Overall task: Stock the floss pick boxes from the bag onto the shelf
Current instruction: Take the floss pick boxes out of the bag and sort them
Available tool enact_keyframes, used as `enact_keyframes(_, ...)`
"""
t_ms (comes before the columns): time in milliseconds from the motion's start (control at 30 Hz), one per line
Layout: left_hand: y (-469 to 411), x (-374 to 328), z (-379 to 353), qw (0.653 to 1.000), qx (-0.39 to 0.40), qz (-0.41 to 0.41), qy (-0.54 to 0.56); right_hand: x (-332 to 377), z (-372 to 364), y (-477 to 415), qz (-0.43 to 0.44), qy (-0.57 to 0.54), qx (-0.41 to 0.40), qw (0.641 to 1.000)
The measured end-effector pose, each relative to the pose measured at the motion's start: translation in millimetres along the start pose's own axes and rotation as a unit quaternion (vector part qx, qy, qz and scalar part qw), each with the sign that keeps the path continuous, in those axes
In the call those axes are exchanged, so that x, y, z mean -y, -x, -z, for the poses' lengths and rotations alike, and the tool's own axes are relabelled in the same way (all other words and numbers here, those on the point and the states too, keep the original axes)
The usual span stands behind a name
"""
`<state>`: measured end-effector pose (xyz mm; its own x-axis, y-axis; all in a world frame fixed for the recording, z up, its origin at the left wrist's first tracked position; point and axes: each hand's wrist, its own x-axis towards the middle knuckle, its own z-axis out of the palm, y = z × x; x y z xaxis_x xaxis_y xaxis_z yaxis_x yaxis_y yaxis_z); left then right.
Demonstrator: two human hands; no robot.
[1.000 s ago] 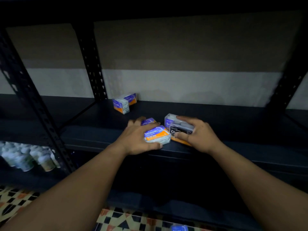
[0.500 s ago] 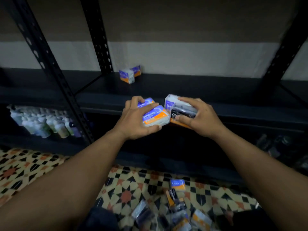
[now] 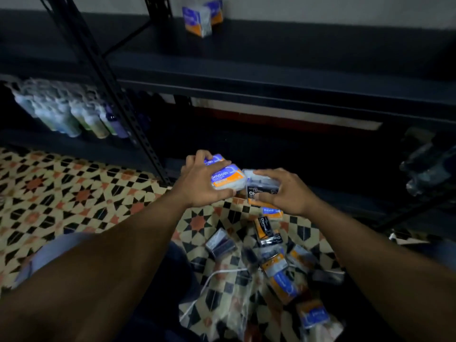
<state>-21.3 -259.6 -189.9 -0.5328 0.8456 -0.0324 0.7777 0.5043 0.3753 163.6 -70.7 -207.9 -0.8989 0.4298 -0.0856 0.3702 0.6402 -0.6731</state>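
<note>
My left hand (image 3: 202,183) grips purple-and-orange "Smooth" floss pick boxes (image 3: 228,177), held low in front of the shelving. My right hand (image 3: 286,191) grips a stack with a black "Charcoal" box (image 3: 259,188) on top. Both hands are side by side above the floor. Below them a clear plastic bag (image 3: 222,309) lies on the tiles with several more floss boxes (image 3: 278,270) spilled around it. Two floss boxes (image 3: 201,17) stand at the back of the dark shelf (image 3: 271,77).
A perforated black upright (image 3: 108,90) slants down left of my hands. Small bottles (image 3: 71,117) line the lower shelf at the left. Clear bottles (image 3: 427,166) sit low at the right. Patterned floor tiles (image 3: 61,193) spread to the left.
Both hands have come down from the shelf edge with their boxes still in them, now low over the floor and bag. The view has tilted downward.
</note>
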Motion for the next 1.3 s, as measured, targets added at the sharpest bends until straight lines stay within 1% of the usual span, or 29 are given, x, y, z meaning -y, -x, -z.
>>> enact_keyframes(100, 8, 24, -39, 0.998, 0.059, 0.038, -0.005, -21, -36, -6, -0.012, 0.035, 0.076, 0.996)
enact_keyframes(200, 18, 48, -78, 0.992, 0.103, 0.066, -0.009, -36, -69, -11, -0.005, 0.045, 0.125, 0.991)
enact_keyframes(300, 22, 65, -108, 0.985, 0.148, 0.090, -0.021, -49, -93, -19, -0.001, 0.084, 0.179, 0.980)
enact_keyframes(367, 22, 74, -124, 0.980, 0.166, 0.105, -0.031, -55, -104, -23, -0.005, 0.093, 0.205, 0.974)
enact_keyframes(500, 21, 87, -145, 0.968, 0.207, 0.129, -0.054, -65, -124, -31, -0.011, 0.080, 0.232, 0.969)
enact_keyframes(567, 23, 91, -151, 0.967, 0.212, 0.133, -0.055, -67, -133, -32, -0.004, 0.079, 0.243, 0.967)
enact_keyframes(600, 24, 95, -157, 0.966, 0.213, 0.137, -0.051, -68, -137, -33, 0.000, 0.061, 0.257, 0.964)
enact_keyframes(633, 26, 100, -163, 0.968, 0.210, 0.132, -0.048, -71, -143, -33, 0.017, 0.060, 0.269, 0.961)
enact_keyframes(667, 27, 103, -167, 0.970, 0.204, 0.126, -0.045, -76, -149, -34, 0.041, 0.069, 0.271, 0.959)
enact_keyframes(700, 28, 108, -174, 0.970, 0.205, 0.125, -0.042, -82, -153, -36, 0.066, 0.100, 0.281, 0.952)
enact_keyframes(733, 28, 110, -176, 0.967, 0.209, 0.142, -0.024, -81, -155, -39, 0.067, 0.095, 0.282, 0.952)
enact_keyframes(767, 27, 110, -178, 0.962, 0.219, 0.165, 0.009, -84, -160, -40, 0.061, -0.002, 0.292, 0.954)
enact_keyframes(800, 26, 109, -177, 0.954, 0.234, 0.183, 0.037, -80, -161, -42, -0.013, -0.141, 0.288, 0.947)
enact_keyframes(833, 24, 109, -178, 0.951, 0.239, 0.187, 0.065, -81, -161, -44, -0.012, -0.162, 0.289, 0.943)
enact_keyframes(867, 22, 107, -179, 0.946, 0.250, 0.192, 0.077, -83, -159, -43, 0.052, -0.022, 0.289, 0.956)
enact_keyframes(900, 20, 107, -181, 0.941, 0.263, 0.192, 0.092, -88, -154, -40, 0.083, 0.081, 0.293, 0.949)
enact_keyframes(933, 20, 107, -183, 0.933, 0.279, 0.202, 0.108, -88, -153, -42, 0.051, 0.105, 0.276, 0.954)
enact_keyframes(967, 20, 109, -187, 0.927, 0.289, 0.208, 0.119, -91, -152, -40, 0.010, 0.090, 0.269, 0.959)
enact_keyframes(1033, 19, 108, -186, 0.925, 0.304, 0.198, 0.117, -86, -144, -39, -0.024, 0.064, 0.268, 0.961)
enact_keyframes(1100, 18, 105, -185, 0.927, 0.316, 0.170, 0.114, -79, -139, -40, -0.041, 0.048, 0.266, 0.962)
enact_keyframes(1167, 14, 99, -181, 0.925, 0.325, 0.161, 0.116, -74, -135, -41, -0.067, 0.051, 0.286, 0.954)
enact_keyframes(1200, 11, 94, -175, 0.924, 0.327, 0.159, 0.119, -72, -132, -42, -0.066, 0.048, 0.291, 0.953)
enact_keyframes(1300, -3, 76, -153, 0.927, 0.311, 0.151, 0.147, -64, -121, -39, -0.077, 0.024, 0.276, 0.958)
